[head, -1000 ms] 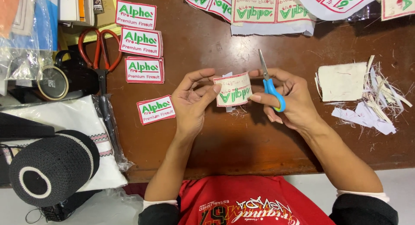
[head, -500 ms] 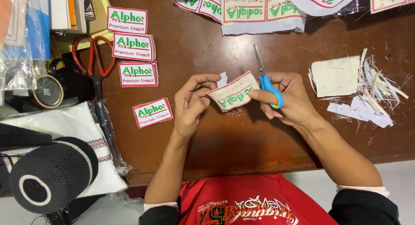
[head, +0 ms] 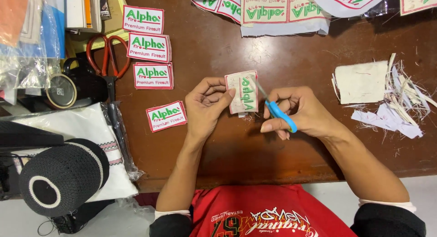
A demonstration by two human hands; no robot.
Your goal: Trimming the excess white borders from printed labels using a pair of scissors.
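Left of table: red-handled scissors, four finished patches
Right: fabric scraps
Far edge: uncut patch sheet

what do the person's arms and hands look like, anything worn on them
Both forearms are bare. The left hand and right hand show no gloves, and no rings or watch that I can make out. Near each elbow sits a dark rolled-up sleeve with a white edge, over a red printed shirt.

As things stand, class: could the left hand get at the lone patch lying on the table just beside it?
Probably yes. The loose patch lies on bare table beside the left hand, nothing between, but that hand holds another patch.
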